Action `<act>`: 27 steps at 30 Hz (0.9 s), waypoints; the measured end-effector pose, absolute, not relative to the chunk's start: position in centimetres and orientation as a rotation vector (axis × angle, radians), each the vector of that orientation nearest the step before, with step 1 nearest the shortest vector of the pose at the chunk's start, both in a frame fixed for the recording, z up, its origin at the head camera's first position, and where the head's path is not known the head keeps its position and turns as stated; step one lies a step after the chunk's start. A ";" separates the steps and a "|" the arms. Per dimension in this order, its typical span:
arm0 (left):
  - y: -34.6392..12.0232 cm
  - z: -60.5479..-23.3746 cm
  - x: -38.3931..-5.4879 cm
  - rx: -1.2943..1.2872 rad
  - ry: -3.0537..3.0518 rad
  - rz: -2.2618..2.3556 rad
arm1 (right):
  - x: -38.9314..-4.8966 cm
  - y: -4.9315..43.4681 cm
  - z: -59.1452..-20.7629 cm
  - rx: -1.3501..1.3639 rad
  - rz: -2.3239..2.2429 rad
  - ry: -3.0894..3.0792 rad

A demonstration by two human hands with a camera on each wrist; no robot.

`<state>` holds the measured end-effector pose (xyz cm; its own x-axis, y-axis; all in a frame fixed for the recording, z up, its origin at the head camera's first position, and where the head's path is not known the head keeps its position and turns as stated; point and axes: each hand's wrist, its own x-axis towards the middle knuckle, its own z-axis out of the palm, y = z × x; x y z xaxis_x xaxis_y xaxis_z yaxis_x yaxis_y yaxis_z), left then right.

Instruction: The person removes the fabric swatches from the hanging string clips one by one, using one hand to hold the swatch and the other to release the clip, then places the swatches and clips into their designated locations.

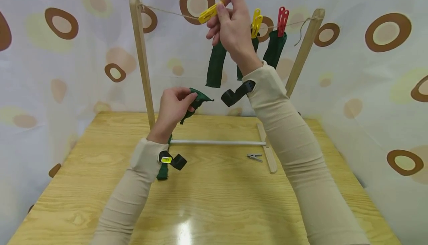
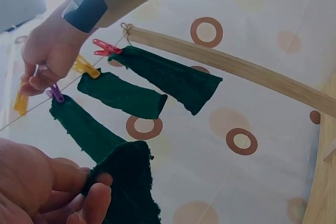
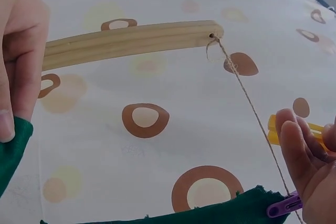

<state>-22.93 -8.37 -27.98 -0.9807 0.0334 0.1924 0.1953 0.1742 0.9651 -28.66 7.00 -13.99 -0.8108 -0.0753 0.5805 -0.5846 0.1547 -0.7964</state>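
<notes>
My left hand [image 1: 173, 106] pinches a dark green cloth [image 2: 128, 182] between thumb and fingers, below the string [image 1: 167, 11]. Up at the string, my right hand [image 1: 234, 31] holds a yellow clothespin [image 1: 208, 13] between thumb and fingers. Farther right, three green cloth strips hang from the string. A purple clothespin [image 2: 55, 94] grips the nearest strip [image 1: 215, 68], another yellow clothespin [image 1: 256, 23] the middle one [image 2: 126, 95], and a red clothespin [image 1: 282, 21] the last [image 1: 275, 48]. In the head view my right hand hides the purple clothespin.
Two wooden posts, left [image 1: 142, 59] and right [image 1: 305, 51], carry the string above the wooden table [image 1: 214, 196]. A white rod [image 1: 217, 142] runs low between them. A grey clothespin [image 1: 255, 157] lies beside the right foot [image 1: 268, 152]. More green cloth [image 1: 162, 171] lies below my left wrist.
</notes>
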 end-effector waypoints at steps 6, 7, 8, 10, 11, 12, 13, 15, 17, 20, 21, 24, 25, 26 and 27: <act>-8.2 -28.2 -22.8 -0.206 -2.336 -1.947 | -28.3 7.0 -13.9 0.618 1.706 -2.041; -8.1 -28.2 -22.8 -0.206 -2.339 -1.950 | -28.2 7.1 -13.9 0.615 1.706 -2.044; -8.1 -28.2 -22.8 -0.207 -2.342 -1.951 | -28.1 7.1 -13.8 0.610 1.704 -2.047; -8.0 -28.2 -22.9 -0.207 -2.351 -1.946 | -28.0 7.1 -13.7 0.603 1.691 -2.051; -7.9 -28.2 -22.9 -0.202 -2.361 -1.936 | -27.9 7.1 -13.7 0.602 1.685 -2.052; -7.9 -28.2 -22.9 -0.194 -2.369 -1.928 | -27.9 7.2 -13.7 0.601 1.681 -2.055; -7.9 -28.2 -22.9 -0.185 -2.378 -1.921 | -27.8 7.2 -13.8 0.597 1.677 -2.058; -7.9 -28.2 -22.9 -0.162 -2.402 -1.912 | -27.5 7.2 -13.9 0.590 1.669 -2.063; -7.9 -28.2 -22.8 -0.147 -2.423 -1.911 | -27.2 7.2 -14.1 0.585 1.667 -2.069; -7.9 -28.3 -22.8 -0.139 -2.444 -1.923 | -26.6 7.1 -14.3 0.594 1.665 -2.067; -7.9 -28.3 -22.8 -0.140 -2.449 -1.921 | -26.4 7.0 -14.3 0.601 1.663 -2.064; -8.0 -28.5 -22.9 -0.137 -2.451 -1.921 | -25.9 6.8 -14.2 0.625 1.661 -2.053; -8.0 -28.5 -23.0 -0.136 -2.451 -1.919 | -25.8 6.7 -14.2 0.628 1.654 -2.050; -8.0 -28.5 -23.0 -0.137 -2.450 -1.917 | -25.7 6.7 -14.2 0.631 1.647 -2.048; -8.1 -28.6 -23.1 -0.138 -2.448 -1.916 | -25.6 6.6 -14.2 0.638 1.639 -2.045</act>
<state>-23.07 -8.06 -28.55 -0.9956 0.0511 0.0782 0.0882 0.2381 0.9672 -25.63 6.64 -14.18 -0.7962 -0.0799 0.5998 -0.6028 0.1910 -0.7747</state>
